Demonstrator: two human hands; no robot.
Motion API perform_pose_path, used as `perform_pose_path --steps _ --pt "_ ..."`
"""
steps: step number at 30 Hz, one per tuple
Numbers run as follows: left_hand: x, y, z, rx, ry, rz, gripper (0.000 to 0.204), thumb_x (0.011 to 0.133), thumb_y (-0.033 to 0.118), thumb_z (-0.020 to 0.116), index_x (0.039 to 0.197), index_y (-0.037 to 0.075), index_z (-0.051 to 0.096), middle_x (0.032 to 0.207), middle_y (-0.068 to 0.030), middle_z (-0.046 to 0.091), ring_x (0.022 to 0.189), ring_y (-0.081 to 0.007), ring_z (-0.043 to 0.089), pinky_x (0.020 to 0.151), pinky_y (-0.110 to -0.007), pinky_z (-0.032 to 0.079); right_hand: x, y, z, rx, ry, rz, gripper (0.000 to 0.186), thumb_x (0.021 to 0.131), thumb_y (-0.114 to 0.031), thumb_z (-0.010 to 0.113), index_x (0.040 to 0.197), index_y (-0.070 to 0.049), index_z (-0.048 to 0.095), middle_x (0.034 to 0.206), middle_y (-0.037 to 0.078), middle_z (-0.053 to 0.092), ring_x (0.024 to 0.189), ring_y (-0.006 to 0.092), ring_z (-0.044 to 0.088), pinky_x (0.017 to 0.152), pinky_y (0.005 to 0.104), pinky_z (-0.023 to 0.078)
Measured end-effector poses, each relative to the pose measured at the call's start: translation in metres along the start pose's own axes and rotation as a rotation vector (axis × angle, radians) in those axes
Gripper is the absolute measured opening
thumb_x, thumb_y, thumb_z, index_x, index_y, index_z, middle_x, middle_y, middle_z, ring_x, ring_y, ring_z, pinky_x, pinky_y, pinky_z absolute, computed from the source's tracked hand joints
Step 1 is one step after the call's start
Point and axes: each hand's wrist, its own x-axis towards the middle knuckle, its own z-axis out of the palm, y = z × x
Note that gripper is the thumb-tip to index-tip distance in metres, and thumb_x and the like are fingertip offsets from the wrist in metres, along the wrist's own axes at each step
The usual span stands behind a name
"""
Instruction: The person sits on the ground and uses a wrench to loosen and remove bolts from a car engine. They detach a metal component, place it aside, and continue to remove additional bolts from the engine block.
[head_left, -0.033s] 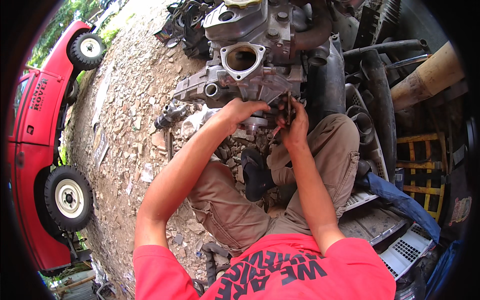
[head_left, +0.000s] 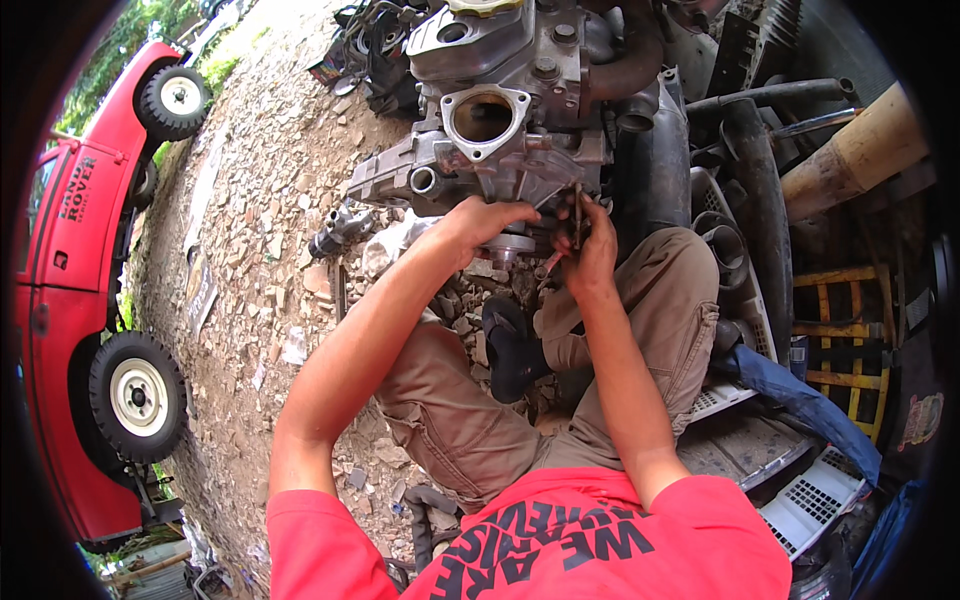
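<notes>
In front of me stands a bare grey metal engine (head_left: 480, 60), with a three-hole flange (head_left: 486, 122) around a round opening. My left hand (head_left: 478, 225) is against its lower front, thumb laid along the casting and fingers curled under, mostly hidden. Just below that hand is a round silver hub (head_left: 510, 245). My right hand (head_left: 594, 248) is closed at the engine's lower right, with a thin, dark brownish metal piece (head_left: 578, 215) upright between thumb and fingers. Its exact kind cannot be made out. The spot between my hands is shadowed.
Broken stones (head_left: 270, 230) cover the ground, with a loose metal part (head_left: 340, 230) left of the engine. Pipes and a dark cylinder (head_left: 655, 160) crowd the right, beside a white crate (head_left: 745, 270) and a bamboo pole (head_left: 855, 155). A red vehicle (head_left: 80, 290) stands far left.
</notes>
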Motion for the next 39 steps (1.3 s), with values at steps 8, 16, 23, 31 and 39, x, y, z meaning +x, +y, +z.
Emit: perform_pose_path --steps 8,16,23,31,39 --pt "-0.005 0.004 0.000 0.017 0.017 -0.012 0.040 0.071 0.029 0.078 0.096 0.000 0.071 0.092 -0.0089 0.068 0.077 -0.0199 0.065 0.066 -0.036 0.052 -0.003 -0.003 0.002 -0.044 -0.019 0.006 0.025 0.095 -0.027 0.053 0.094 -0.002 0.056 0.079 0.005 0.055 0.052 0.0115 0.043 0.046 0.0257 0.030" --pt "-0.004 0.003 0.000 -0.004 0.004 -0.001 0.040 0.071 0.029 0.078 0.096 -0.001 0.071 0.092 -0.0089 0.068 0.078 -0.0198 0.065 0.067 -0.035 0.051 -0.005 -0.002 0.001 -0.054 -0.002 -0.020 0.028 0.093 -0.030 0.058 0.091 -0.002 0.058 0.077 0.002 0.054 0.051 0.0099 0.043 0.045 0.0246 0.030" --pt "0.001 -0.002 -0.003 0.001 -0.014 -0.008 0.041 0.070 0.029 0.079 0.097 -0.001 0.071 0.092 -0.0086 0.068 0.079 -0.0196 0.065 0.068 -0.035 0.051 -0.008 -0.003 0.004 -0.081 -0.001 -0.003 0.024 0.096 -0.027 0.050 0.098 -0.003 0.055 0.079 0.003 0.050 0.053 0.0104 0.039 0.048 0.0240 0.029" --pt "0.004 -0.005 -0.004 -0.018 -0.013 -0.005 0.040 0.070 0.029 0.079 0.095 0.000 0.072 0.092 -0.0089 0.068 0.079 -0.0202 0.065 0.070 -0.035 0.051 -0.020 0.012 0.007 0.021 0.053 0.013 0.028 0.097 -0.030 0.048 0.090 -0.004 0.055 0.070 0.001 0.046 0.051 0.0095 0.038 0.046 0.0241 0.031" --pt "-0.002 -0.001 0.001 0.016 -0.022 -0.011 0.037 0.070 0.027 0.081 0.098 0.005 0.072 0.093 -0.0056 0.068 0.080 -0.0182 0.063 0.069 -0.035 0.049 -0.011 0.017 -0.005 0.043 0.194 0.027 0.020 0.096 -0.026 0.046 0.098 -0.007 0.052 0.075 0.002 0.049 0.053 0.0109 0.039 0.046 0.0250 0.031"
